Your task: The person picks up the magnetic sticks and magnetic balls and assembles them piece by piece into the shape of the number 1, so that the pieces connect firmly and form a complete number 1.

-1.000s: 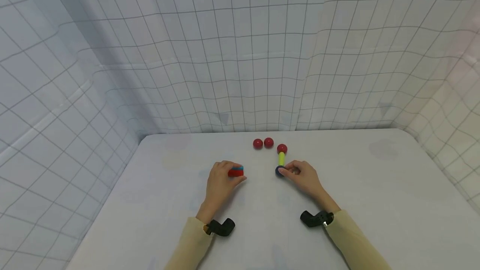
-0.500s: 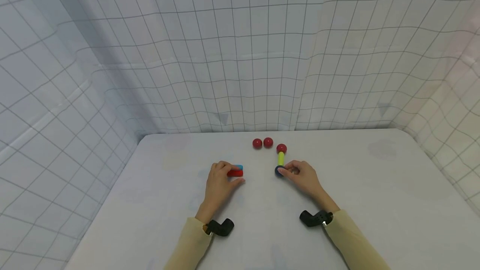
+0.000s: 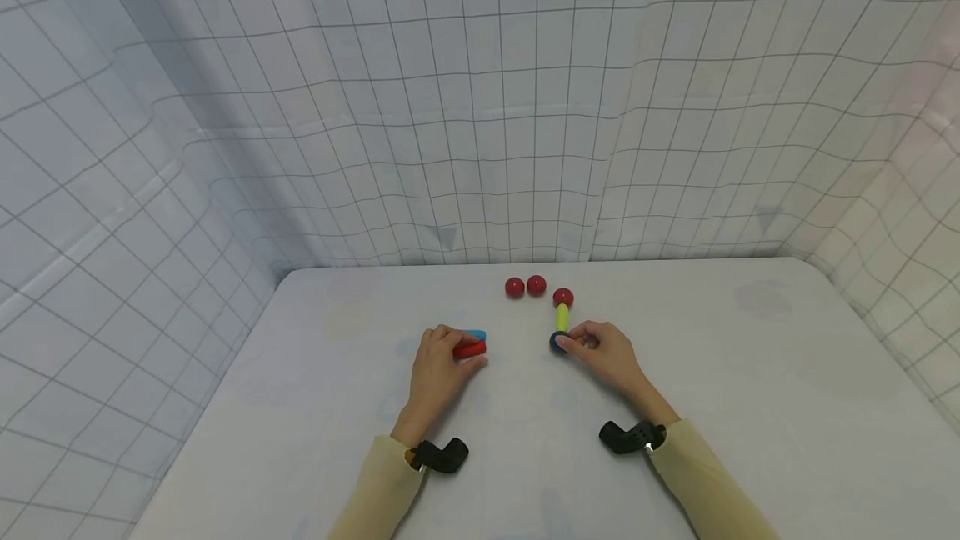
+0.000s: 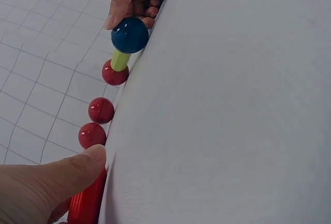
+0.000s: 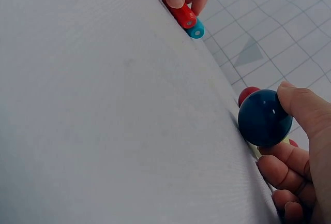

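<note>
My left hand (image 3: 437, 369) curls over a red rod (image 3: 470, 349), its thumb and fingers on either side of it in the right wrist view. A light blue rod (image 5: 196, 29) lies alongside, just behind the red one, and both show a small pale disc at the end. My right hand (image 3: 611, 359) pinches a dark blue ball (image 5: 265, 118) between thumb and fingers. From that ball a yellow-green rod (image 3: 562, 317) reaches back to a red ball (image 3: 563, 297), the three joined in a line.
Two loose red balls, one on the left (image 3: 514, 287) and one on the right (image 3: 536, 285), sit near the back of the white table (image 3: 720, 407). A white curtain with a grid pattern (image 3: 480, 107) hangs behind and along the sides.
The red rod has turned slightly under my left hand, its left end coming toward me and away from the blue rod. My left thumb has drawn in a little. The right hand has stayed still.
</note>
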Tool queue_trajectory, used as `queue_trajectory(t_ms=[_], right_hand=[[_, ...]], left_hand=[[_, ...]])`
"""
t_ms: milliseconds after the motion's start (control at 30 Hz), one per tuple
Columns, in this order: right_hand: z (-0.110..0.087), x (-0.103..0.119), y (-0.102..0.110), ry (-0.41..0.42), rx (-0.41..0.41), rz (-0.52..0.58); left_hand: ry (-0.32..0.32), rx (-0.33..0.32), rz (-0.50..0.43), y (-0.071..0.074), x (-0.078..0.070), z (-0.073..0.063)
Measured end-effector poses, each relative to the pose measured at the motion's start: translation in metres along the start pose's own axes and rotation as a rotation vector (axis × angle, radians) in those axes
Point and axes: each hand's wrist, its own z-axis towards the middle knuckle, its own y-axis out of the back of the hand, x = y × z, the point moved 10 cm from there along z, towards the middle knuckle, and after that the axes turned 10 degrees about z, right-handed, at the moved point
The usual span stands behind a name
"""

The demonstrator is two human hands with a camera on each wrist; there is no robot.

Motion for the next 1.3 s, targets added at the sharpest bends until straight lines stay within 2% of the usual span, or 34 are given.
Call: queue_trajectory(t_ms=[333, 767, 1100, 1300], right_hand=[[0.001, 0.003, 0.001, 0.027, -0.004, -0.014], [0.001, 0.002, 0.0, 0.033, -0.005, -0.016], [0.0, 0.0, 0.0, 0.011, -0.007, -0.018], [0.0, 0.0, 0.0, 0.004, -0.008, -0.018]], left_hand=[[0.036, 0.003, 0.016, -0.001, 0.001, -0.001], [0.044, -0.005, 0.049, 0.0, 0.001, -0.002], [0.095, 0.034, 0.052, 0.001, 0.005, -0.003], [0.156, 0.068, 0.018, 0.0, 0.011, -0.003]])
